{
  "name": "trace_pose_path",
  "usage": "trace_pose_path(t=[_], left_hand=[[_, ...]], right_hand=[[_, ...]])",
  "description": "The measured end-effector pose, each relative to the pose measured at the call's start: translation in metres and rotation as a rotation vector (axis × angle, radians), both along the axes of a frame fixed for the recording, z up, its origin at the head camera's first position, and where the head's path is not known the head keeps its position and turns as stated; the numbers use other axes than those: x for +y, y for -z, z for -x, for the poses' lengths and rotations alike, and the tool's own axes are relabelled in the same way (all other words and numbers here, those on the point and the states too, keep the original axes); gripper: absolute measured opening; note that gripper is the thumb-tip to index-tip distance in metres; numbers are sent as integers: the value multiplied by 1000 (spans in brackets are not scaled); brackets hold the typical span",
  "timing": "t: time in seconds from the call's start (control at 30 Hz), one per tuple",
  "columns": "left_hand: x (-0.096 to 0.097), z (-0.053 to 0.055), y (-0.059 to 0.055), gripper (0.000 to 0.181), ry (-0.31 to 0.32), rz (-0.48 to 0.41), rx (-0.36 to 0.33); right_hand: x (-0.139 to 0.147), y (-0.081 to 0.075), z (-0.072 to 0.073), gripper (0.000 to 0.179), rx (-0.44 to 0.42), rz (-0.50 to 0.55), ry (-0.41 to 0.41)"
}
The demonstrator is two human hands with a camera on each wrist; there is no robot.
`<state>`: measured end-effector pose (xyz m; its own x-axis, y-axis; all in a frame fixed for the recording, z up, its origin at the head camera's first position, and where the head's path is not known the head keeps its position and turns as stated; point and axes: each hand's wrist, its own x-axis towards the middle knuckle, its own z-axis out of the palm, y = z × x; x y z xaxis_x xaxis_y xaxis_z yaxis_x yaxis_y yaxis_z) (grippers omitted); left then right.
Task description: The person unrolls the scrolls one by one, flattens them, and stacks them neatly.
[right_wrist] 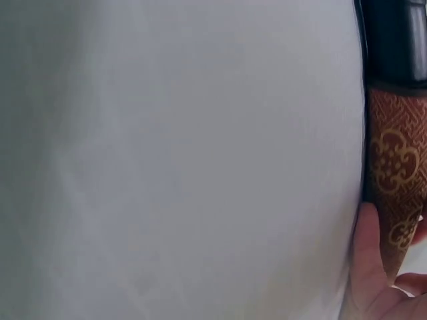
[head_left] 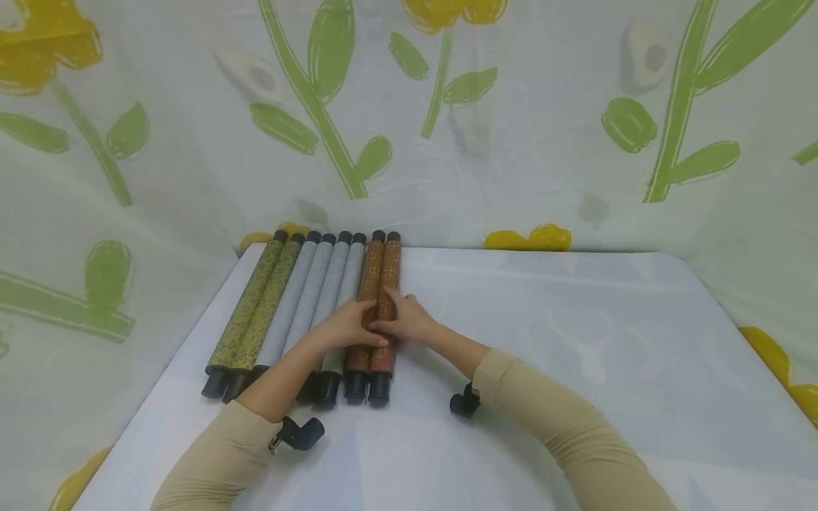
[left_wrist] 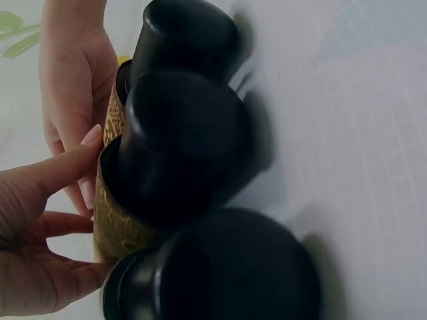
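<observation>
Two reddish-brown scrolls with gold flower patterns lie side by side, the left brown scroll (head_left: 360, 360) against the right brown scroll (head_left: 383, 359). Their black end knobs (left_wrist: 193, 137) fill the left wrist view. My left hand (head_left: 348, 328) reaches over from the left and grips the left brown scroll, its thumb stretching across toward the other one. From the right side, my right hand (head_left: 412, 321) holds the right brown scroll; in the right wrist view one finger (right_wrist: 368, 250) lies along its edge. Fingers of both hands nearly meet above the pair; some fingertips are hidden.
To the left, several pale grey scrolls (head_left: 295, 284) and two olive-green patterned scrolls (head_left: 246, 312) lie in the same row, lengthwise on the white table (head_left: 543, 341). A flower-printed curtain (head_left: 537, 156) hangs behind the far edge. Wrist-worn black cameras show below both forearms.
</observation>
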<state>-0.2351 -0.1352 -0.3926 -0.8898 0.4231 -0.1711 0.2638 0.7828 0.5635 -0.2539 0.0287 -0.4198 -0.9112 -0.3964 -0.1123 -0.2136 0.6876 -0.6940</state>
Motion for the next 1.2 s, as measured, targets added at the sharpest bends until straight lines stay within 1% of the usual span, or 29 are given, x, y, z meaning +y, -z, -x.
trace_pose_path(t=[0.13, 0.2, 0.27, 0.4, 0.5, 0.6, 0.67, 0.73, 0.87, 0.97, 1.07, 1.2], left_hand=[[-4, 1, -2, 82, 41, -74, -69], [-5, 2, -1, 82, 31, -91, -106], [-4, 1, 0, 83, 23, -96, -113], [0, 1, 5, 86, -5, -85, -71], [4, -2, 6, 89, -57, -112, -82], [8, -4, 8, 91, -119, -146, -105], [9, -5, 9, 90, -145, -169, -101], [10, -6, 10, 89, -158, -188, -86], [11, -9, 15, 88, -161, -250, -68], [12, -11, 17, 87, -146, -288, -52], [15, -11, 19, 86, -132, -299, -29], [18, -11, 20, 85, -138, -306, -30]], right_hand=[[-2, -1, -4, 82, -33, 0, 2], [-3, -2, -5, 81, -61, 28, 20], [-3, -2, -6, 81, -88, 49, 39], [0, -6, -7, 81, -138, 92, 55], [5, -8, -6, 81, -177, 130, 39], [10, -9, -3, 80, -194, 146, 13], [12, -10, -2, 80, -199, 146, -2], [13, -10, -1, 81, -203, 149, -16], [16, -11, -1, 82, -212, 152, -36], [18, -10, -3, 82, -223, 155, -31], [20, -10, -4, 82, -229, 154, -13], [24, -9, -6, 82, -229, 151, 3]])
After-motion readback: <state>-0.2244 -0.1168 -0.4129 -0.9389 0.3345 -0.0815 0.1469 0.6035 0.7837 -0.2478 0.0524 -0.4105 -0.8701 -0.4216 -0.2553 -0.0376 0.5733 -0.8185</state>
